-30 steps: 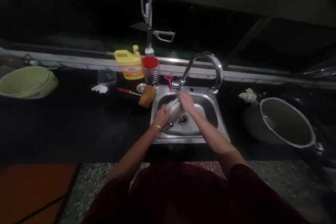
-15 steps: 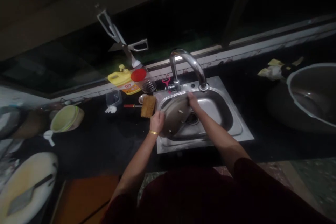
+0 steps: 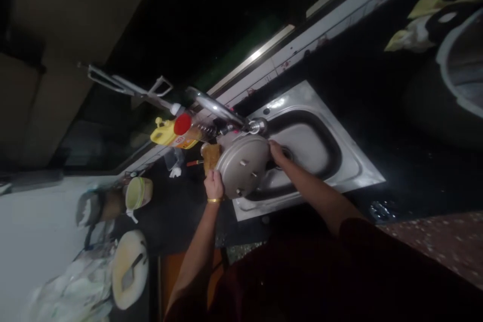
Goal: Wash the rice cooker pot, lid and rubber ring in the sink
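Observation:
My left hand [image 3: 214, 184], with a gold-coloured band at the wrist, grips the left edge of a round grey metal disc with several short pegs [image 3: 245, 163]. The disc looks like a lid or the underside of a shallow vessel; I cannot tell which. On its far right edge rests my right hand [image 3: 276, 152], fingers curled and partly hidden behind it. The disc is tilted over the left part of a steel sink [image 3: 349, 153], near the chrome faucet [image 3: 219, 105]. No water stream shows.
Left of the sink lie a brown sponge-like block [image 3: 212, 157], a yellow jug [image 3: 162, 134] and a red-lidded clear jar [image 3: 182, 124]. Farther left are a green-rimmed tub [image 3: 136, 192] and an oval basin [image 3: 140, 287] holding a cleaver-like blade. A large pot [image 3: 445, 58] stands right.
The view has tilted and shifted. Both hands still hold the disc, which has turned its pegged face more toward me and moved left, closer to the faucet's end.

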{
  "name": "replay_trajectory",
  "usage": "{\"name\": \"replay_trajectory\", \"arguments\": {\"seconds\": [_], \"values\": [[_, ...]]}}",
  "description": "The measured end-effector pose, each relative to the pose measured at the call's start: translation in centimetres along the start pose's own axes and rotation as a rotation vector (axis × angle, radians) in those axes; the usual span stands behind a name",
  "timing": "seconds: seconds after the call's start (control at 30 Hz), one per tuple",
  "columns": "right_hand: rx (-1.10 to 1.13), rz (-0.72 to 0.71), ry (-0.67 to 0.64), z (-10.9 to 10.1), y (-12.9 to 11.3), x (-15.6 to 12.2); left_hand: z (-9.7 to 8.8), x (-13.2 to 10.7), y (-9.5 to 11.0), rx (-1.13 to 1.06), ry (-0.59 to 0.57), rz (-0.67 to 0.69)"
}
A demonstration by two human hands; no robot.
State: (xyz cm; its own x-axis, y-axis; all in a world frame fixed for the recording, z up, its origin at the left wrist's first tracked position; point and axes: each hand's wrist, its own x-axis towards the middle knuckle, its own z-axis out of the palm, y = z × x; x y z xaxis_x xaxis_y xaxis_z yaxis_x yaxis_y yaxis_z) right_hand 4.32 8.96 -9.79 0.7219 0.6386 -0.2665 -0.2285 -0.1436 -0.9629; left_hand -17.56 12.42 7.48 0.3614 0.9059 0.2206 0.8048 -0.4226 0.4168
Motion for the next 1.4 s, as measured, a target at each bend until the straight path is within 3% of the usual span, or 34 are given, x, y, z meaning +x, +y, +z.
{"name": "replay_trajectory", "arguments": {"seconds": [0.1,0.17,0.3,0.37,0.43,0.57,0.63,0.7,0.9,1.13,1.3,1.4], "values": [[0.078,-0.113,-0.095,2.6,-2.6,1.4,-0.2,0.3,0.5,0.020,-0.006,-0.040],[0.057,-0.153,-0.162,3.2,-3.3,1.6,-0.2,0.2,0.8,0.014,0.002,-0.078],[-0.157,0.077,-0.183,1.8,-1.1,0.0,0.1,-0.5,1.4,-0.063,0.084,-0.232],[-0.206,0.144,-0.197,1.4,0.0,-1.5,0.3,-0.7,1.5,-0.080,0.127,-0.294],[-0.227,0.114,-0.229,2.0,0.3,-4.0,0.4,-0.5,1.4,-0.084,0.159,-0.366],[-0.301,-0.173,-0.305,4.4,-0.7,-11.0,0.7,-0.2,0.6,-0.136,0.220,-0.561],[-0.345,-0.232,-0.351,4.7,-1.0,-13.2,0.9,-0.2,-0.1,-0.168,0.235,-0.594],[-0.404,-0.236,-0.412,4.1,-1.0,-12.9,1.1,-0.2,-1.0,-0.194,0.238,-0.616],[-0.595,-0.267,-0.563,2.5,-0.3,-5.6,1.9,-0.2,-4.1,-0.280,0.239,-0.729],[-0.543,-0.481,-0.623,2.4,1.6,-12.2,2.7,0.2,-5.3,-0.263,0.222,-0.724],[-0.567,-0.327,-0.440,3.4,1.2,-8.1,2.6,0.4,-4.7,-0.254,0.191,-0.718],[-0.553,-0.394,-0.468,3.5,1.5,-8.9,2.7,0.4,-4.6,-0.239,0.174,-0.704]]}}
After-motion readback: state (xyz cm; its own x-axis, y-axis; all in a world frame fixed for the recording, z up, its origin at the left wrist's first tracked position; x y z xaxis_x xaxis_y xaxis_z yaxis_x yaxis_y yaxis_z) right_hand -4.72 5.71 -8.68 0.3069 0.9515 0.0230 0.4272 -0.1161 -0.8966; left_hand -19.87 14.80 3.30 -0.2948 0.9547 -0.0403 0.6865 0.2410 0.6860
